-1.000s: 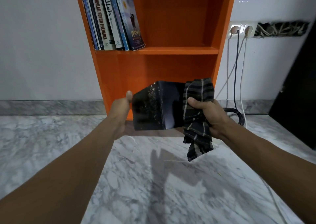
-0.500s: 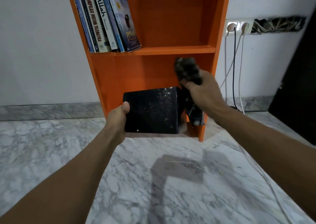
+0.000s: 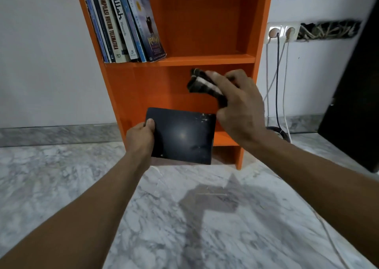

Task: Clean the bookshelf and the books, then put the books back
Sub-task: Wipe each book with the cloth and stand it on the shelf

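Spine (image 3: 108, 25) "KOMPILASI HUKUM TELEMATIKA", left fingers (image 3: 150, 124) gripping dark book (image 3: 182, 135), right fingers (image 3: 217, 79) clutching cloth (image 3: 200, 85)

Free room on upper shelf (image 3: 205, 59), right side
Leaning books (image 3: 123, 22) stand at left; dark book (image 3: 182, 135) partly covers the lower compartment (image 3: 160, 88).

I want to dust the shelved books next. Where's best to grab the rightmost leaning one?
Likely pinch its near edge, coming from the right: the blue book leans left against the other books, cover exposed, with free bookshelf space to its right.
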### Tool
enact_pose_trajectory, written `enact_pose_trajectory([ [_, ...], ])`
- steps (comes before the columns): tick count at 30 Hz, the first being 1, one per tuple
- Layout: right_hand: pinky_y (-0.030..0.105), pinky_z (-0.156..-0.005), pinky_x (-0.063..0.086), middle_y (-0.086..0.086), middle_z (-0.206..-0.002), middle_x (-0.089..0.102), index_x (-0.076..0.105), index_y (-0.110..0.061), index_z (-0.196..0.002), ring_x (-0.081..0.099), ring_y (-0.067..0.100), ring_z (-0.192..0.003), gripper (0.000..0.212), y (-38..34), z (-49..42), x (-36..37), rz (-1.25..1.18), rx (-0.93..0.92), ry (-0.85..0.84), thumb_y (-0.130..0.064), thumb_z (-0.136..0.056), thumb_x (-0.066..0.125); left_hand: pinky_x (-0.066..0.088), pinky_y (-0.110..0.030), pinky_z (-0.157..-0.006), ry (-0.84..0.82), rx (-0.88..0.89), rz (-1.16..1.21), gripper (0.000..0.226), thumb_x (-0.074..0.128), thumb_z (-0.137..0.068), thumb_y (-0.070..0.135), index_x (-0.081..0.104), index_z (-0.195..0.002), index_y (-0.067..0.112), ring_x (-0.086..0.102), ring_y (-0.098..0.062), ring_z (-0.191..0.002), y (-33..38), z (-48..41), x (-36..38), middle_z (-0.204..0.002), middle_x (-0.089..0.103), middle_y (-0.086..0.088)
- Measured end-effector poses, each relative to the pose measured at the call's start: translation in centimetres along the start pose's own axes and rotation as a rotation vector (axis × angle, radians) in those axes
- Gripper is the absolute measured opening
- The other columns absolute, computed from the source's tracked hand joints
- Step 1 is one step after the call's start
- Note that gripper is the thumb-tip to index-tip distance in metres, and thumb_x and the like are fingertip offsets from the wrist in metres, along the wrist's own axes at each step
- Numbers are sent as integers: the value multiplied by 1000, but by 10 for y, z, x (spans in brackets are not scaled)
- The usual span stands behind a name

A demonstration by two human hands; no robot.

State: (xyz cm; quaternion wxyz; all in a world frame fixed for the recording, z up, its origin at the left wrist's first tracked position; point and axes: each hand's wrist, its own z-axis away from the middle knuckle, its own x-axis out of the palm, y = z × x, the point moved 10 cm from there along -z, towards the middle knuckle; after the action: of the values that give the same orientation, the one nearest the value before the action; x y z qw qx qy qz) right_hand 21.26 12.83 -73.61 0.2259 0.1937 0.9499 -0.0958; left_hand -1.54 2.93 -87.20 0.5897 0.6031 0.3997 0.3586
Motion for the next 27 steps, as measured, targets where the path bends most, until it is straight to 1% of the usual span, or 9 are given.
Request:
enact_pose_trajectory([
  [4,39,-62,40,18,-112,58,60,-18,-129,51,34,-84,59,-46,92,52,161,-387,-277,-7,-72,54,54,-53,-91,27,-51,75,31,54,-92,40,61,-69,21,64,-29,-90,4,0,3,-85,64,-1],
  [7,39,-60,46,13,-106,59,60,-19,-126,53,30,-81,55,-75,177,57,57,-570,-564,-18,-75,42,56,-48,-85,86,-54,103,30,54,-91,42,62,-69,22,65,-26,-86,12,-1,-3,-83,66,1],
  [10,34,-57,42,16,-98,58,63,-17,-128,49,29,-78,55,-67,111,18,-59,-416,-297,-9,-74,56,45,-34,-69,78,57,0,35,50,-97,34,56,-66,18,55,-19,-71,21,2,-2,-72,57,1],
  [13,36,-56,41,20,-102,55,59,-15,-132,50,34,-81,62,-36,21,-1,100,-202,-71,-5,-72,66,44,-34,-72,46,64,-14,36,51,-96,31,55,-63,17,55,-25,-77,18,5,4,-71,56,-2],
  [16,36,-56,34,18,-102,51,64,-16,-126,50,36,-79,56,-20,19,27,141,-106,-120,-3,-72,60,49,-41,-81,9,4,35,32,55,-96,31,58,-67,17,57,-26,-79,18,11,18,-77,59,-4],
  [19,38,-59,41,15,-104,54,63,-18,-121,52,33,-79,49,-74,120,63,63,-505,-404,-15,-73,54,51,-42,-87,0,-80,134,29,57,-95,31,59,-69,19,56,-21,-77,11,15,25,-75,58,1],
  [21,39,-60,45,12,-102,55,61,-20,-121,52,30,-79,51,-93,156,54,-28,-593,-538,-17,-70,64,50,-41,-83,-6,-83,169,29,57,-95,31,59,-69,19,55,-20,-78,11,14,24,-75,58,2],
  [24,36,-52,42,14,-93,55,66,-16,-118,50,30,-73,47,-69,89,19,-80,-374,-278,-11,-71,69,49,-34,-70,-89,-82,174,28,57,-95,27,62,-71,14,58,-24,-78,10,13,30,-77,62,-4],
  [27,38,-53,45,16,-96,53,64,-15,-123,49,32,-76,48,-25,9,10,90,-109,-102,-12,-75,69,55,-49,-88,-226,-147,212,22,64,-83,31,75,-78,14,69,-33,-94,5,22,45,-93,74,-12],
])
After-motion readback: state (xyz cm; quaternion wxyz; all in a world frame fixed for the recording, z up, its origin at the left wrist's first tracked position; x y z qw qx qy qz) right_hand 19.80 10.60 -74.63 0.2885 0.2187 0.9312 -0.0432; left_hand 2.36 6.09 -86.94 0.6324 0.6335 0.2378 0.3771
